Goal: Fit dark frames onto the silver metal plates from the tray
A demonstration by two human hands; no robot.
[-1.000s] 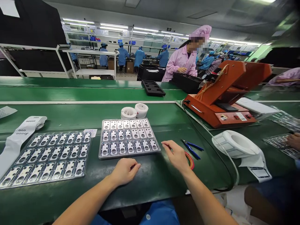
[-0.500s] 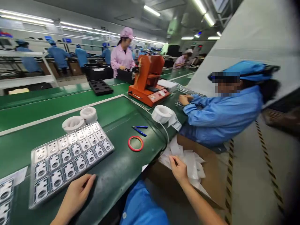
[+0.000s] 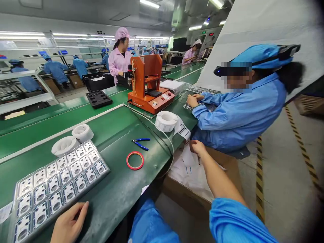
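Note:
My right hand (image 3: 198, 148) reaches over the cardboard box at the table edge, its fingers pinched at a white paper strip (image 3: 187, 156). Just above the fingertips, the printed end of a label strip (image 3: 182, 130) hangs off a white label roll (image 3: 165, 121); I cannot tell whether the two strips join. My left hand (image 3: 69, 222) rests on the green table, loosely closed, with nothing visible in it. Beside it lies a clear plastic tray (image 3: 48, 214) filled with rows of silver-white plates, each with a round hole.
White paper pieces fill the cardboard box (image 3: 229, 175). Blue cutting pliers (image 3: 140, 144) and a red tape ring (image 3: 127, 162) lie mid-table. Two white rolls (image 3: 65, 146) stand behind the tray. An orange press (image 3: 149, 91) and its cable are farther back. A co-worker (image 3: 235, 104) in blue sits at right.
My right hand has moved forward and up, from above the papers in the box to near the hanging label strip. My left hand stays beside the tray. The view has shifted slightly right.

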